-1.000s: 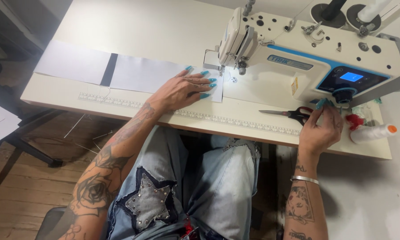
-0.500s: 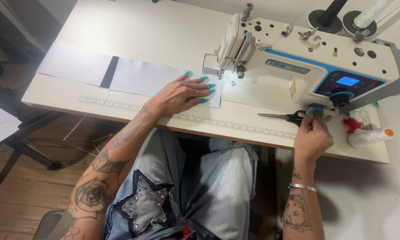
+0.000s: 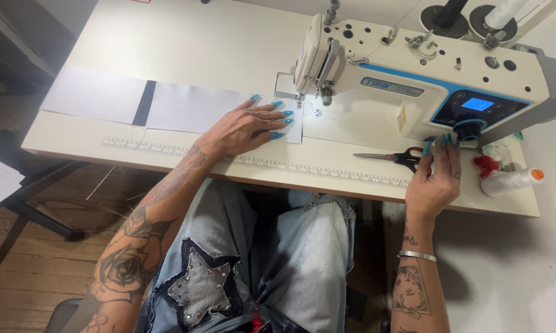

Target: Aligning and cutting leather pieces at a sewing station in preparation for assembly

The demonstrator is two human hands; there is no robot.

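Note:
My left hand [image 3: 244, 129] lies flat, fingers spread, on a strip of white fabric [image 3: 191, 108] and presses it to the table just left of the needle of a white and blue sewing machine [image 3: 414, 80]. The fabric runs left, with a dark stripe [image 3: 145, 103] across it. My right hand [image 3: 435, 179] rests on the table's front edge, its fingertips up by the round knob [image 3: 469, 131] under the machine's lit panel. Scissors [image 3: 392, 158] with black and red handles lie right next to that hand. It holds nothing.
A printed ruler [image 3: 315, 168] runs along the front of the cream table [image 3: 185, 37]. A white thread cone with an orange tip [image 3: 509, 180] lies on its side at the right, beside a red object. Thread spools stand behind the machine. My knees in pale jeans sit under the table.
My right hand has shifted from beside the thread cone toward the scissors and the machine's knob. My left hand stays on the fabric.

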